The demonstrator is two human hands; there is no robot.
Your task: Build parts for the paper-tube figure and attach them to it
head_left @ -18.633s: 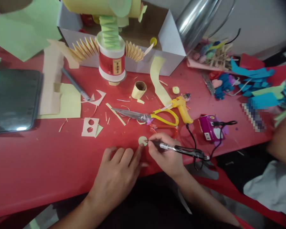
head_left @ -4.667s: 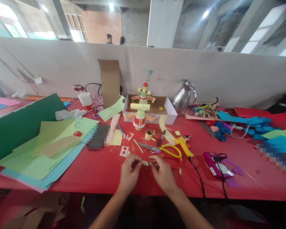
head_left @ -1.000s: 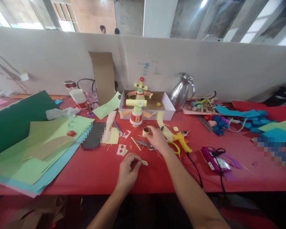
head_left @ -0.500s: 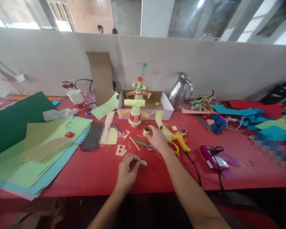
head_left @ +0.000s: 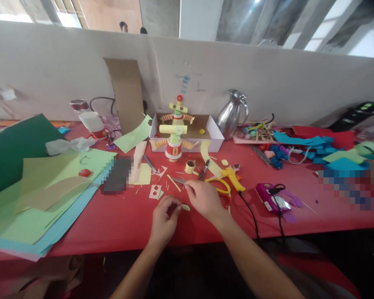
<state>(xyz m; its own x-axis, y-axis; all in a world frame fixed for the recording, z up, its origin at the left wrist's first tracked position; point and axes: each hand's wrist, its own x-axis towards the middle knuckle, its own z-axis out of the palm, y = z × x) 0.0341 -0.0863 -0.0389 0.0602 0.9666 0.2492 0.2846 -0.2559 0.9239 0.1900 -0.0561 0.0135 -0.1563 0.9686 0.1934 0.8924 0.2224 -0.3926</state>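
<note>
Here, near to far, placed from the paper disc:
Left hand [head_left: 162, 219]: grip pinched on the small pale paper disc [head_left: 185, 207], low over the red table [head_left: 118, 216].
Right hand [head_left: 203, 199]: just right of the disc, fingers curled; grip state unclear.
Scissors [head_left: 216, 185]: just beyond.
Paper robot [head_left: 173, 139]: farther back.

You've got a paper robot figure [head_left: 173, 141] mid red bench [head_left: 112, 216]; white box [head_left: 216, 139] behind it, steel jug [head_left: 230, 116] right of that box, green paper sheets [head_left: 40, 195] far left, glue gun [head_left: 233, 178] front-right, purple device [head_left: 269, 198] beyond.
</note>
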